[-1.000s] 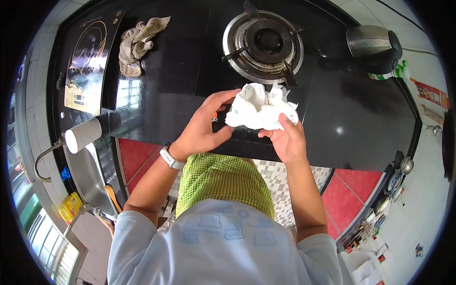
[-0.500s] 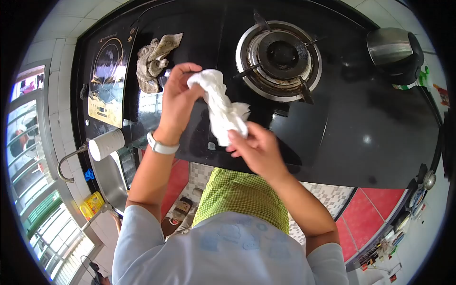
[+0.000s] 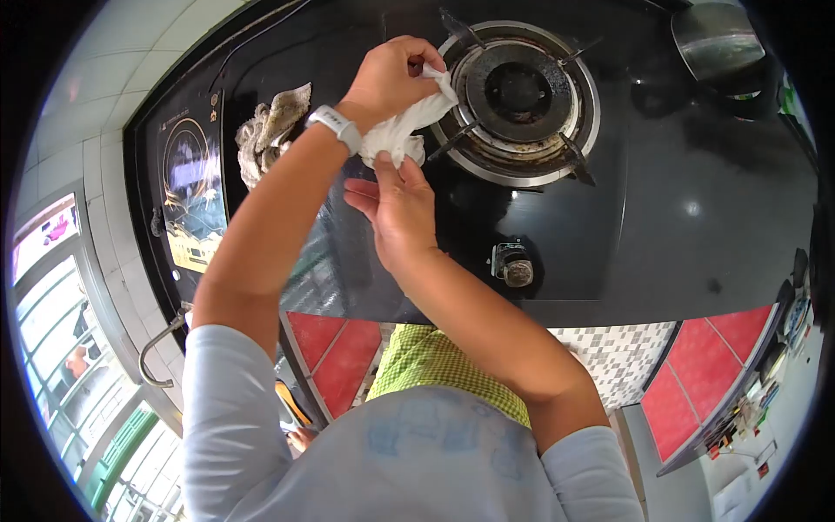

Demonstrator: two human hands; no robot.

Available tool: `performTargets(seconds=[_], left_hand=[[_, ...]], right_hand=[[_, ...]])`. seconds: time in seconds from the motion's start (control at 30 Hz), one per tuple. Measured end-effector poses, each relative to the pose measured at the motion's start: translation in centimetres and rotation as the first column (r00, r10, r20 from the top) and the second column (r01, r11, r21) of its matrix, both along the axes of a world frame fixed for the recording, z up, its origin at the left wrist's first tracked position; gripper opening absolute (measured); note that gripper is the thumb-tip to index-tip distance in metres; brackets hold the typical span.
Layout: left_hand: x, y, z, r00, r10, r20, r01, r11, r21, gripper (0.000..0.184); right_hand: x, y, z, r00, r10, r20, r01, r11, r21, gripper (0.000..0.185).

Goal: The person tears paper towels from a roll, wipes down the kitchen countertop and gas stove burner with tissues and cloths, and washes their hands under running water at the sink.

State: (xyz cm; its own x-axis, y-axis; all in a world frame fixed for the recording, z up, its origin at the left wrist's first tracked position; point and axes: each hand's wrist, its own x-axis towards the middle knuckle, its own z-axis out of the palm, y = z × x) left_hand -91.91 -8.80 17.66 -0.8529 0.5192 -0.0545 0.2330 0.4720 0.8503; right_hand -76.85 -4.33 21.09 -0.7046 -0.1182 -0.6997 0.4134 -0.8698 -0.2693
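Observation:
A crumpled white tissue or cloth (image 3: 402,130) hangs between my two hands, left of the round gas burner (image 3: 519,91). My left hand (image 3: 396,78), with a white band on the wrist, pinches its upper end beside the burner's rim. Lower down, my right hand (image 3: 402,204) has its thumb and a finger against the lower end of the white bundle, with other fingers spread to the left. Below the burner, a stove knob (image 3: 518,272) shows on the black counter.
A grey-beige rag (image 3: 265,130) lies on the black counter (image 3: 670,235), beside an induction cooker (image 3: 193,191) at the left. At the upper right stands a metal kettle (image 3: 718,42). A curved faucet (image 3: 156,352) is at the lower left.
Both hands have moved up and the right hand also to the left. The white bundle has moved up beside the burner. The view has shifted, and the knob below the burner is now visible.

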Motion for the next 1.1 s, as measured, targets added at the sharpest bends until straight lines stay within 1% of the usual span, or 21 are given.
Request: performTargets(seconds=[0.07,0.1,0.13,0.2,0.23,0.27,0.3,0.33,0.4,0.47,0.5,0.6,0.63,0.67,0.77,0.83,0.87,0.97,1.0,1.07,1.1], left_hand=[[0.5,0.8,-0.2,0.989,0.067,-0.134,-0.092,0.978,-0.185,0.017],[0.7,1.2,0.3,0.990,0.063,-0.126,-0.092,0.967,-0.238,0.016],[0.8,1.2,0.5,0.990,0.058,-0.125,-0.087,0.968,-0.237,0.016],[1.0,1.3,0.8,0.998,0.009,-0.056,-0.028,0.938,-0.346,0.017],[1.4,1.3,1.1,0.998,-0.041,0.038,0.051,0.938,-0.343,0.018],[2.0,1.5,1.2,0.997,-0.077,0.013,0.076,0.930,-0.359,0.017],[2.5,1.8,1.4,0.997,-0.048,0.065,0.069,0.928,-0.366,0.016],[2.9,2.0,1.5,0.993,-0.020,0.117,0.062,0.925,-0.374,0.015],[3.2,2.4,2.0,0.996,-0.018,0.091,0.055,0.908,-0.416,0.015],[3.3,2.9,2.0,0.991,0.008,0.131,0.057,0.873,-0.484,0.015],[2.8,2.9,2.2,0.984,-0.036,0.176,0.126,0.832,-0.540,0.015],[2.1,3.5,2.5,0.968,-0.062,0.243,0.195,0.797,-0.572,0.014],[2.0,3.7,2.5,0.972,-0.101,0.213,0.209,0.786,-0.582,0.013],[2.1,3.7,2.4,0.970,-0.097,0.224,0.212,0.786,-0.581,0.013],[1.5,3.8,2.6,0.968,-0.159,0.195,0.239,0.819,-0.521,0.011],[1.4,4.1,2.7,0.965,-0.079,0.249,0.213,0.791,-0.574,0.015],[1.5,4.2,2.5,0.963,-0.084,0.256,0.221,0.789,-0.573,0.015],[1.6,4.3,2.1,0.995,-0.095,0.025,0.088,0.761,-0.643,0.027],[1.5,4.2,2.0,0.995,-0.099,0.024,0.091,0.758,-0.646,0.027],[1.4,4.3,1.8,1.000,-0.026,-0.009,0.014,0.784,-0.620,0.028],[1.4,4.3,1.7,1.000,-0.031,-0.007,0.020,0.783,-0.622,0.028]], right_hand=[[0.4,0.2,-1.0,1.000,-0.019,-0.010,0.019,1.000,0.010,0.026],[0.6,0.5,-1.2,1.000,0.015,0.011,-0.015,0.999,0.037,0.025],[0.9,0.7,-1.3,0.998,0.048,0.032,-0.050,0.997,0.066,0.024],[1.8,0.9,-1.5,0.999,0.035,0.038,-0.038,0.996,0.077,0.022],[2.4,0.9,-1.8,0.995,0.099,0.032,-0.101,0.992,0.080,0.022],[2.8,1.0,-1.6,0.987,0.162,0.023,-0.163,0.983,0.082,0.021],[3.3,0.7,-1.4,0.988,0.137,0.069,-0.143,0.986,0.087,0.021],[3.7,0.8,-1.2,0.990,0.128,0.063,-0.133,0.987,0.085,0.021],[4.3,1.2,-1.2,0.988,0.127,0.083,-0.135,0.987,0.091,0.019],[4.5,1.6,-1.1,0.990,0.123,0.066,-0.128,0.988,0.084,0.019],[4.5,1.8,-1.0,0.987,0.146,0.068,-0.152,0.984,0.091,0.020],[4.4,2.3,-0.8,0.980,0.183,0.075,-0.190,0.976,0.107,0.023],[4.4,2.4,-0.8,0.977,0.201,0.066,-0.207,0.972,0.114,0.024],[4.5,2.4,-0.9,0.976,0.204,0.077,-0.212,0.971,0.110,0.024],[4.1,2.5,-1.2,0.970,0.226,0.085,-0.235,0.966,0.112,0.026],[4.2,2.4,-1.5,0.967,0.249,0.053,-0.254,0.957,0.143,0.025],[4.1,2.5,-1.4,0.968,0.243,0.060,-0.250,0.958,0.140,0.025],[3.5,2.5,-1.1,0.969,0.239,0.057,-0.245,0.959,0.142,0.025],[3.3,2.6,-1.2,0.972,0.229,0.060,-0.235,0.963,0.133,0.025],[2.8,2.8,-1.2,0.975,0.213,0.064,-0.219,0.968,0.122,0.025],[2.6,2.9,-1.1,0.976,0.206,0.066,-0.214,0.968,0.133,0.024]])
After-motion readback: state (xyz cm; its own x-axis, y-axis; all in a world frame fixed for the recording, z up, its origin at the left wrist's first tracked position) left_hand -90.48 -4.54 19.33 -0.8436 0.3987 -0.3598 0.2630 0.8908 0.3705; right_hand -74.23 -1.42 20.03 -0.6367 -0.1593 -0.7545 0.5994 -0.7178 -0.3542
